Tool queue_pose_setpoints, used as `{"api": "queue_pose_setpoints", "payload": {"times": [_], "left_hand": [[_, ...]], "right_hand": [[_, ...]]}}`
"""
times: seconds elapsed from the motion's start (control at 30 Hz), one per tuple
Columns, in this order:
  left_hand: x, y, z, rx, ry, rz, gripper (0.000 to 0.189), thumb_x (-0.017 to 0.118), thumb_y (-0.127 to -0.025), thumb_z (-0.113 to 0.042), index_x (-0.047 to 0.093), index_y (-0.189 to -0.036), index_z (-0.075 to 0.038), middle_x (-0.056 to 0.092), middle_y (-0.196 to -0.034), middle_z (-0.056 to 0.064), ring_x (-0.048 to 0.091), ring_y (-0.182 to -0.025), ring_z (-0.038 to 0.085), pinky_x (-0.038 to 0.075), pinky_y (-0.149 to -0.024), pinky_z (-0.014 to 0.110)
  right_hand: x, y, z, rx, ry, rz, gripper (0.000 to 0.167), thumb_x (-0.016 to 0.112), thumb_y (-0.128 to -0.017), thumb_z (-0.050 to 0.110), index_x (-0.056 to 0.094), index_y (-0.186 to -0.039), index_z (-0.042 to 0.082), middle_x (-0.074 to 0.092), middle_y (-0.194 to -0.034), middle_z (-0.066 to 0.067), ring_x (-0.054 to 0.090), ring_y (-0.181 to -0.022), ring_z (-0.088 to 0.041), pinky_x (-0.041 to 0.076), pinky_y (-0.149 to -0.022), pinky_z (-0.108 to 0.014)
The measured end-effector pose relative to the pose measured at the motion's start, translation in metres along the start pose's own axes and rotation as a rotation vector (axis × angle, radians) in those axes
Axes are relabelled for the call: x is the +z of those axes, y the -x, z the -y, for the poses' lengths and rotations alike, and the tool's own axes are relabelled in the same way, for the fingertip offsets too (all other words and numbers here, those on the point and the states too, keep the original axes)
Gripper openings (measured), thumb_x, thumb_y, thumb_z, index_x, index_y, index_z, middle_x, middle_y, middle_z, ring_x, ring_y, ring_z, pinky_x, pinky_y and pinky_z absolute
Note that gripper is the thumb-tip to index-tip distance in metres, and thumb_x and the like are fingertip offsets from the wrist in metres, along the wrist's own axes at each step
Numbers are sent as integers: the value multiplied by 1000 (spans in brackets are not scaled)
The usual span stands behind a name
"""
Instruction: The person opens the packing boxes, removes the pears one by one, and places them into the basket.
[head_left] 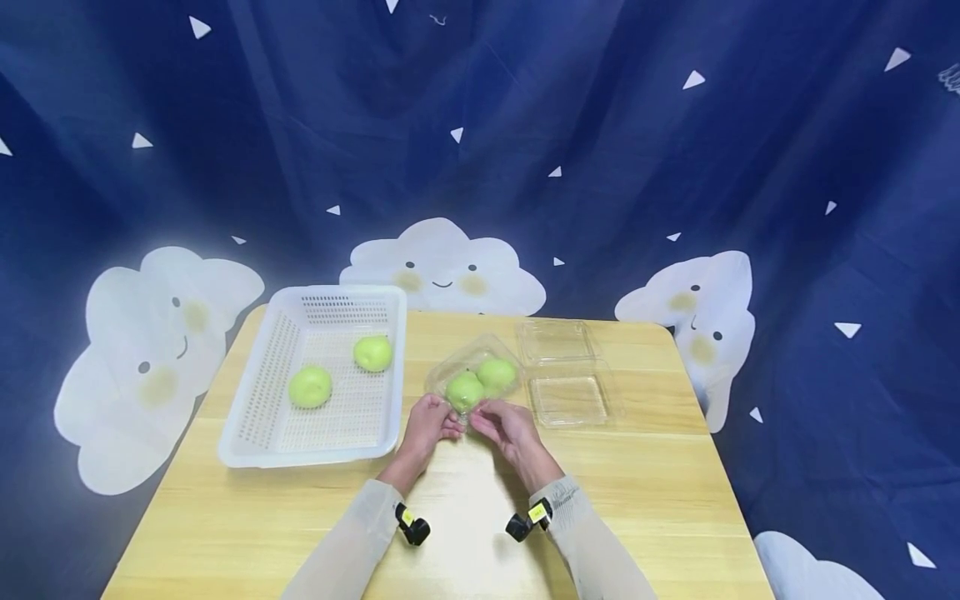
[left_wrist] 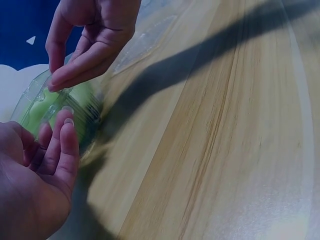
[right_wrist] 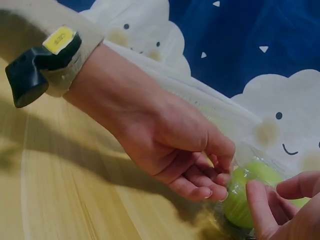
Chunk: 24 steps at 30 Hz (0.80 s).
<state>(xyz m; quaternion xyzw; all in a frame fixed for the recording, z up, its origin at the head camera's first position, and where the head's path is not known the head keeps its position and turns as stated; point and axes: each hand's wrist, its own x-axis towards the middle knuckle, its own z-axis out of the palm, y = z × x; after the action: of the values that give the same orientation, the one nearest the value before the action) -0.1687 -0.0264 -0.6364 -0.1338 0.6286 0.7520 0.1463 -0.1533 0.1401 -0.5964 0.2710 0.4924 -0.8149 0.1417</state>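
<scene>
A clear plastic clamshell box [head_left: 444, 377] stands near the middle of the table, with two green apples [head_left: 465, 391] inside. At its near edge, my left hand [head_left: 431, 422] pinches the rim between thumb and curled fingers. Close beside it, my right hand [head_left: 510, 425] holds the same edge, thumb and fingertips on the plastic rim [left_wrist: 35, 97]. In the right wrist view the left hand [right_wrist: 172, 135] touches the box's side, and the apple [right_wrist: 240, 202] shows through the plastic. Whether the lid is fastened cannot be made out.
To the left stands a white perforated basket [head_left: 315, 457] holding two more green apples [head_left: 311, 387]. Right of the box lie clear plastic container parts [head_left: 567, 400], one behind the other. A dark blue curtain [head_left: 480, 183] with clouds hangs behind the wooden table [head_left: 645, 517].
</scene>
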Motion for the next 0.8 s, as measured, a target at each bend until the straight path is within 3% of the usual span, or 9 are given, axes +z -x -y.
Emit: {"api": "queue_pose_setpoints", "payload": {"times": [0.17,0.37,0.47,0.63,0.8], "left_hand": [[2,1,0,3,9,-13,2,49,-101,-5,50,-99,-4,63,-82,5,70,-65,15,63,-60,25],[-1,1,3,22,10,-16,19,53,-106,-14,54,-115,3,65,-89,5,71,-70,14,65,-67,28],[-2,4,2,9,17,-48,23,53,-106,-17,56,-119,3,67,-90,6,71,-70,14,65,-67,28],[0,12,0,-7,26,-55,26,47,-109,-23,57,-109,1,70,-87,7,72,-66,15,64,-62,29],[0,16,4,-25,42,-30,27,46,-108,-25,59,-105,-1,74,-87,8,73,-68,15,66,-65,31]], "right_hand": [[-2,-2,0,-15,42,-6,29,72,-89,-2,69,-116,-11,79,-81,-12,78,-71,-17,66,-73,-26],[0,-1,0,-56,86,11,25,70,-88,-5,70,-111,-14,78,-77,-11,77,-67,-16,67,-71,-27],[2,-2,-1,-57,94,14,27,70,-89,-4,69,-114,-15,78,-78,-11,77,-68,-16,67,-71,-28],[8,-4,-4,-60,90,7,26,68,-92,-3,67,-115,-15,78,-77,-10,76,-66,-15,67,-69,-27],[14,-4,-7,-68,74,-21,23,68,-93,-2,68,-112,-14,78,-76,-9,76,-66,-14,67,-69,-26]]}}
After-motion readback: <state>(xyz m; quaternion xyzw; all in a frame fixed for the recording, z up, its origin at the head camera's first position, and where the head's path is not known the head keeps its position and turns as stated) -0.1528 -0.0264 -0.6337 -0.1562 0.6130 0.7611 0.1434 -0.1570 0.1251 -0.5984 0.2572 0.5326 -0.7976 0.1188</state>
